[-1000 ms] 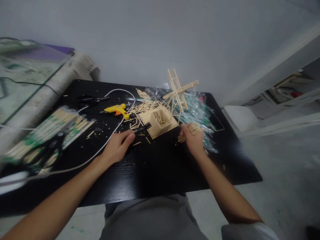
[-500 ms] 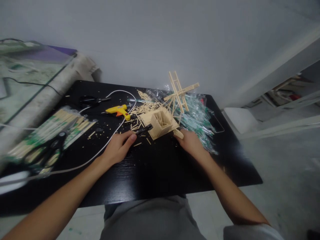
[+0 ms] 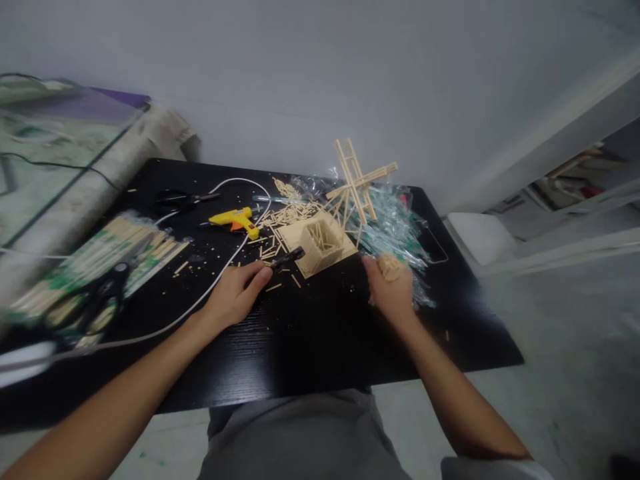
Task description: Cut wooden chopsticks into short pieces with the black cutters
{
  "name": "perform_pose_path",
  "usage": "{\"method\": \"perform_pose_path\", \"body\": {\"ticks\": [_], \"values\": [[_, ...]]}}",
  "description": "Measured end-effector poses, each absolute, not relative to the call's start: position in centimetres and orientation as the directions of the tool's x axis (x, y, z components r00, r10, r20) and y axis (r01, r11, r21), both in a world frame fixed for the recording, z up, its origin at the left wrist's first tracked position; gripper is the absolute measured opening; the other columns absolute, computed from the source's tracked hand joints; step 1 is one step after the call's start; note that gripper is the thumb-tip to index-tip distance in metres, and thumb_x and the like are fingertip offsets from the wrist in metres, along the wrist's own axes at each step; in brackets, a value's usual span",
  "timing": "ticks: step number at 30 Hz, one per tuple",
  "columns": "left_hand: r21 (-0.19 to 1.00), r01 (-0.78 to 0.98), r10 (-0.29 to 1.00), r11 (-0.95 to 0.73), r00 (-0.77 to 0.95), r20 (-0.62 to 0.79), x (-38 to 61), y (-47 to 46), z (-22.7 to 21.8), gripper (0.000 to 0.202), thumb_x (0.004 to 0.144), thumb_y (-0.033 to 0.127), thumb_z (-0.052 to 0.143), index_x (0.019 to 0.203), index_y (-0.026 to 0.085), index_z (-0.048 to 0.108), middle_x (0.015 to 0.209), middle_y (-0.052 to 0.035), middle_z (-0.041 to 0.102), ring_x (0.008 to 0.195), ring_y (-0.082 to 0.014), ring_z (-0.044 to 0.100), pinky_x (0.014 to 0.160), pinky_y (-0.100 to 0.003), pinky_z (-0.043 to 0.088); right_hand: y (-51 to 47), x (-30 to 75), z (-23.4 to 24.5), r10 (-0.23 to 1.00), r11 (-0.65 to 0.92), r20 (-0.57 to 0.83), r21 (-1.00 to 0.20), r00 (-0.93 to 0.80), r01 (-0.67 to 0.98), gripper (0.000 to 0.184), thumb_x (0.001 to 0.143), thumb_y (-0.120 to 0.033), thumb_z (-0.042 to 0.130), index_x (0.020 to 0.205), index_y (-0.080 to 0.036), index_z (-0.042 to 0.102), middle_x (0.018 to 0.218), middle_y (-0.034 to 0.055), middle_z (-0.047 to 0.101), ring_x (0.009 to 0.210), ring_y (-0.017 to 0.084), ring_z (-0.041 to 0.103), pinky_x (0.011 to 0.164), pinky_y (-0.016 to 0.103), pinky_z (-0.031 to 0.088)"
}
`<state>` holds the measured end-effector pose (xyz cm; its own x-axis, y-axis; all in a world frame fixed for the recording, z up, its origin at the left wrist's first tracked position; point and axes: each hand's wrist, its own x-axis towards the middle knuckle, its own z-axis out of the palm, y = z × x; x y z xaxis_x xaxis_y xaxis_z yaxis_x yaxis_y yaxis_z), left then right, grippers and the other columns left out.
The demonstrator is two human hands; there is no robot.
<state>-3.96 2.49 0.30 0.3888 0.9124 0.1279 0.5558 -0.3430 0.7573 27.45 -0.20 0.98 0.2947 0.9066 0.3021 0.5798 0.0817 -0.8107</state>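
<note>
My left hand is closed around a small black tool, probably pliers; its dark tip points at the wooden model. In my right hand is a bundle of short wooden sticks, gripped in the fist with its ends showing on top. Between the hands stands a stick-built model: a square hollow box on a flat stick base. Behind the box rises a windmill-like frame with crossed blades. Many cut stick pieces lie loose left of and behind the base.
On the black table are a yellow glue gun with a white cord, black-handled scissors and larger scissors lying over packed sticks. Crumpled plastic wrappers are piled at the right. A wall stands behind.
My right hand has moved right, away from the model's base, and turned so that the stick bundle's ends face up. My left hand with the black tool has hardly moved.
</note>
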Motion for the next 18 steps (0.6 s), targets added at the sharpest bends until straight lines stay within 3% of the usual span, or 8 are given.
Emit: {"method": "perform_pose_path", "body": {"ticks": [2,4,10,18], "values": [[0.762,0.553,0.914,-0.335,0.388,0.12,-3.9,2.4,0.3,0.05,0.103,0.053,0.037,0.07,0.019,0.053,0.058,0.0049,0.048,0.054,-0.0123,0.046,0.059,-0.028,0.032,-0.5,26.8,1.0,0.885,0.129,0.284,-0.911,0.369,0.391,0.05,0.091,-0.061,0.066,0.063,-0.024,0.048,0.049,-0.0058,0.047,0.044,0.013,0.045,0.046,0.027,0.04],[0.768,0.548,0.914,-0.332,0.389,0.117,-3.8,2.4,0.3,0.05,0.102,0.053,0.036,0.071,0.019,0.053,0.059,0.0048,0.048,0.055,-0.0127,0.047,0.06,-0.028,0.033,-0.6,26.3,0.9,0.883,0.151,0.267,-0.94,0.386,0.306,0.049,0.089,-0.059,0.07,0.064,-0.023,0.05,0.048,-0.0057,0.05,0.043,0.012,0.047,0.046,0.026,0.041],[0.763,0.549,0.903,-0.341,0.416,0.104,-2.9,2.3,1.7,0.049,0.102,0.055,0.036,0.076,0.019,0.057,0.063,0.0041,0.051,0.058,-0.0136,0.05,0.062,-0.028,0.035,-0.6,25.4,0.8,0.872,0.175,0.274,-0.948,0.406,0.264,0.045,0.083,-0.055,0.077,0.066,-0.022,0.052,0.051,-0.0061,0.052,0.044,0.011,0.048,0.047,0.025,0.042],[0.761,0.542,0.89,-0.358,0.444,0.103,-2.6,2.6,1.1,0.051,0.103,0.056,0.035,0.075,0.019,0.056,0.064,0.0033,0.052,0.06,-0.0146,0.051,0.063,-0.029,0.036,-0.9,25.4,1.1,0.846,0.23,0.37,-0.902,0.384,0.364,0.03,0.079,-0.038,0.08,0.072,-0.022,0.057,0.062,-0.0054,0.056,0.054,0.013,0.052,0.054,0.027,0.045]]}}
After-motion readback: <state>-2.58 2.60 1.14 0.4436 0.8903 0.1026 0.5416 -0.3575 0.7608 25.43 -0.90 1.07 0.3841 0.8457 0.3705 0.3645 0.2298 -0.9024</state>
